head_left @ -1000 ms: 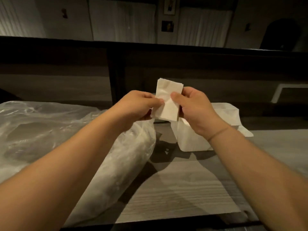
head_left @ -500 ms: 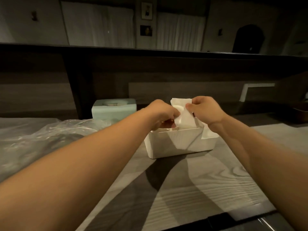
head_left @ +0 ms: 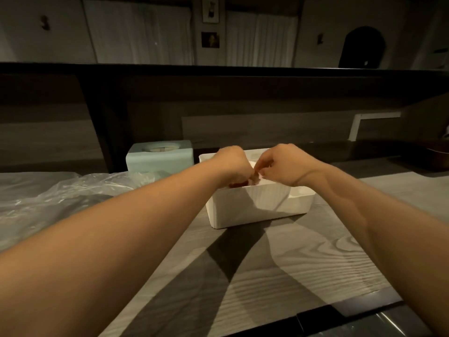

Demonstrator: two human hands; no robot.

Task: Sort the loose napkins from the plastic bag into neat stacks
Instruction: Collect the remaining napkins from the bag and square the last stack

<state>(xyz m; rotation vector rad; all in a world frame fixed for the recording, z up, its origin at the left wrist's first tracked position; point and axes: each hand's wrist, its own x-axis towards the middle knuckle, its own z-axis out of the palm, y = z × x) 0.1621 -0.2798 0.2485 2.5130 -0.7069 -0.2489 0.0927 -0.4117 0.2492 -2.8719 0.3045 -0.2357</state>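
A white plastic box (head_left: 257, 207) stands on the grey wood-grain table (head_left: 279, 263). My left hand (head_left: 230, 166) and my right hand (head_left: 283, 164) are side by side, reaching down into the box with curled fingers. They hold the small stack of white napkins (head_left: 260, 175) between them; only a sliver of it shows, as the hands hide the rest. More white napkins (head_left: 300, 190) lie flat in the right part of the box. The clear plastic bag (head_left: 60, 193) lies crumpled at the left.
A pale green tissue box (head_left: 160, 154) stands behind the bag, left of the white box. A dark wooden partition (head_left: 243, 98) rises behind the table. A dark object (head_left: 437, 154) sits at the far right. The table's near edge (head_left: 340, 310) runs bottom right.
The napkin stack, held up in front of me a second ago, has gone down into the white box with both hands. The view shifted right, off the bag.
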